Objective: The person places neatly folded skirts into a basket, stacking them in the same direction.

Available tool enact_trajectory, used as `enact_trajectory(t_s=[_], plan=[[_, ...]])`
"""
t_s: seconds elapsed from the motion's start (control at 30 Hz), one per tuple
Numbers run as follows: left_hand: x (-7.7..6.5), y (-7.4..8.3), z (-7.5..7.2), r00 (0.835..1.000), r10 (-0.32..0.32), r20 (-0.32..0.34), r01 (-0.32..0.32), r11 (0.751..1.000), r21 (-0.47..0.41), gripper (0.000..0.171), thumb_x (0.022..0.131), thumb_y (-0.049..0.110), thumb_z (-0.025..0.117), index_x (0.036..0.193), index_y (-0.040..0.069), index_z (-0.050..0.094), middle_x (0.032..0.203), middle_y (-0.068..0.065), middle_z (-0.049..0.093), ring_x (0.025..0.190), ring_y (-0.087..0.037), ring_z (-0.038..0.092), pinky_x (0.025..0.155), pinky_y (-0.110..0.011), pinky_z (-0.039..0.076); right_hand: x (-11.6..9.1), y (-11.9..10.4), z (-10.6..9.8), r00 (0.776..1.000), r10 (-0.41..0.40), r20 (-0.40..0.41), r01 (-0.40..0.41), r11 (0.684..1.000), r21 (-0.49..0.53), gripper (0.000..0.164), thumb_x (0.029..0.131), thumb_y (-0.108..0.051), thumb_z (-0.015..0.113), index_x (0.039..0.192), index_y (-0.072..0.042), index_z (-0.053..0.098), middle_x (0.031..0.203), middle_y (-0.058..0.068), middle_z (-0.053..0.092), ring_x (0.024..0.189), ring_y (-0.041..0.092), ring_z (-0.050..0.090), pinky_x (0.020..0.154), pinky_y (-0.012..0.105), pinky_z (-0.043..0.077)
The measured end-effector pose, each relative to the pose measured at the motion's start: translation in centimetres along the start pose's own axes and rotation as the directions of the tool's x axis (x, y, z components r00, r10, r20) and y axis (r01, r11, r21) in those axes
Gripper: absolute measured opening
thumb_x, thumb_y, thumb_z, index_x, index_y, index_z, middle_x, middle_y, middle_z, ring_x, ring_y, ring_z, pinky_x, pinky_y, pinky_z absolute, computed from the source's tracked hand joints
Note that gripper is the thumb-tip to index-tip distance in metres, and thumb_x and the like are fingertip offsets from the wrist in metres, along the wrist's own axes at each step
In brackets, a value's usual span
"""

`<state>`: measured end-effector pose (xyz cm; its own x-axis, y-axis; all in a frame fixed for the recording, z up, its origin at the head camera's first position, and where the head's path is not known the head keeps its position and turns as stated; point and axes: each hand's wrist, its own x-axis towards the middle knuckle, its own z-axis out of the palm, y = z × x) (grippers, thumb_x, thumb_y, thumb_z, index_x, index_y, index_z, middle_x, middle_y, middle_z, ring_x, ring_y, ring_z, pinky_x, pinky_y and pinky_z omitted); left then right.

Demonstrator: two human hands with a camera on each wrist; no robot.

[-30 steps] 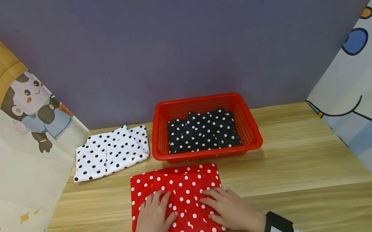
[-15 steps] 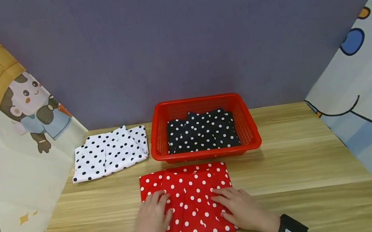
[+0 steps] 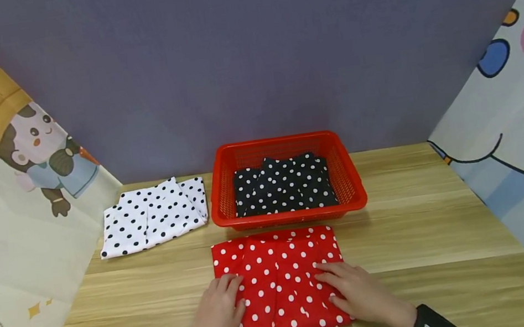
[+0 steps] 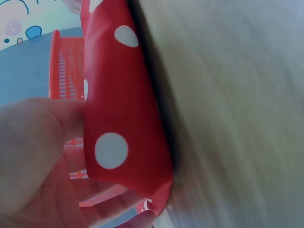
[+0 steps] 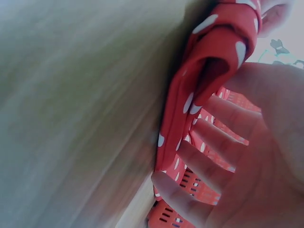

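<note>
A folded red cloth with white dots [image 3: 284, 289] lies on the wooden table in front of the basket. My left hand [image 3: 217, 306] rests at its left edge, fingers extended and slightly bent, thumb on top. At the opposite edge, my right hand [image 3: 355, 287] touches the cloth with spread fingers. The left wrist view shows the thumb against the cloth's upper side and the fingers [image 4: 114, 209] along its end. In the right wrist view, the cloth's layered side [image 5: 209, 71] shows a loose open fold beside the fingers [image 5: 204, 161].
Behind the cloth stands a red plastic basket [image 3: 289, 217] holding a folded black cloth with white dots [image 3: 285, 185]. A folded white cloth with black dots [image 3: 153, 215] lies left of the basket. A grey panel [image 3: 257, 58] rises at the table's back edge, with printed sheets on both sides.
The red cloth has slid to the right across the table. My right hand has moved right with it, while my left hand has shifted only slightly and now sits at its left edge.
</note>
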<state>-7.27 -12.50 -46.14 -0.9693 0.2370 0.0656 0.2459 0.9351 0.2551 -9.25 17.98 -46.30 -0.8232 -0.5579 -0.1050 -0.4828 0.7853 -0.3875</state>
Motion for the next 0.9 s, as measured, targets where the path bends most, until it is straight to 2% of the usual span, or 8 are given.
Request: enact_trajectory(t_s=[0.17,0.37,0.9], plan=[[0.4,0.6,0.5,1.0,0.004,0.023,-0.004,1.0,-0.024,0.053,0.073,0.028,0.075,0.119,0.006,0.059,0.113,-0.01,0.057,0.101,-0.025,0.051,0.084,-0.042,0.048,-0.5,0.4,-0.2,1.0,0.031,0.002,-0.031,0.999,0.022,0.05,0.077,-0.027,0.072,0.124,-0.014,0.057,0.132,0.006,0.048,0.117,0.025,0.047,0.087,0.051,0.045],[0.7,1.5,1.0,1.0,0.027,0.013,-0.027,1.0,-0.014,0.052,0.074,0.029,0.074,0.119,0.007,0.059,0.113,-0.009,0.057,0.102,-0.025,0.051,0.083,-0.042,0.048,-1.1,0.7,-0.5,0.998,0.062,-0.006,-0.061,0.997,0.055,0.051,0.076,-0.025,0.073,0.123,-0.013,0.058,0.13,0.007,0.049,0.116,0.027,0.047,0.087,0.055,0.044],[1.5,3.0,1.8,0.999,0.018,0.034,-0.016,0.999,-0.038,0.054,0.074,0.03,0.075,0.12,0.008,0.058,0.114,-0.009,0.055,0.102,-0.024,0.049,0.082,-0.042,0.047,-2.0,1.3,-1.1,0.989,0.15,-0.016,-0.149,0.987,0.058,0.049,0.074,-0.026,0.075,0.119,-0.013,0.06,0.127,0.008,0.051,0.115,0.028,0.048,0.089,0.058,0.042]])
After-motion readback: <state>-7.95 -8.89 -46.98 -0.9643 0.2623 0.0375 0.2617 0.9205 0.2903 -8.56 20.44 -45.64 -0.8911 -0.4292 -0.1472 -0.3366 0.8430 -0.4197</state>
